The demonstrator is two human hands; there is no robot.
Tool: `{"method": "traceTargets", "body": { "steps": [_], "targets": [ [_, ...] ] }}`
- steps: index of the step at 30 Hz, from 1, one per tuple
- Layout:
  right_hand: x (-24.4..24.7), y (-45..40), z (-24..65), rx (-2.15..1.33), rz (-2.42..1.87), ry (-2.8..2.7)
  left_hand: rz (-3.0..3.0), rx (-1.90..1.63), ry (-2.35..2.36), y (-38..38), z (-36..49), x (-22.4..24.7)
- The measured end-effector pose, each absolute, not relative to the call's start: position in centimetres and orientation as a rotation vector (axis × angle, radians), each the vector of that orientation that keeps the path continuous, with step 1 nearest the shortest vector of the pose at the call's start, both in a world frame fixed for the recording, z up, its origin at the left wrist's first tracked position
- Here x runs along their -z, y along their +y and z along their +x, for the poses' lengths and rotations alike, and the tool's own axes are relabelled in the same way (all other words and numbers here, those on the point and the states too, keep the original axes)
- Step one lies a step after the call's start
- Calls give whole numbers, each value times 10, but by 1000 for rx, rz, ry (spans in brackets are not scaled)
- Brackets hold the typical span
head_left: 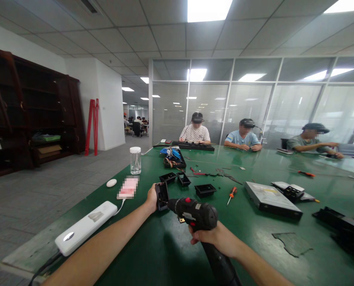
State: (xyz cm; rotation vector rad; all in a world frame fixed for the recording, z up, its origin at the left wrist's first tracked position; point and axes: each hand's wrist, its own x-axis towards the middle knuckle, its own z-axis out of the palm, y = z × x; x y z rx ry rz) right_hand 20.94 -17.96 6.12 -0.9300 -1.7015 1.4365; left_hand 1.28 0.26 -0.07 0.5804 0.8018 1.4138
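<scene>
My left hand grips a black plastic housing by its left side, holding it upright above the table with its hollow side toward me. In my right hand is a black cordless drill with red buttons, my fingers wrapped round its handle. The drill's nose points left into the housing; whether its bit touches anything inside is hidden. Just beyond lie similar black plastic housings, open side up. An orange-handled screwdriver rests on the table to the right of them.
On the green table a white power strip, a clear jar and a white oval object stand left. A metal disc drive and black parts lie right. A black tray holds cables. Co-workers sit opposite.
</scene>
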Motion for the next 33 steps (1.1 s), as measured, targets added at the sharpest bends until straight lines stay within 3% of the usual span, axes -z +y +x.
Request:
{"method": "traceTargets", "body": {
  "steps": [33],
  "targets": [
    [-65,-183,208,-1453,-921,-1666,529,-1415,840,0,13,-2]
  ]
}}
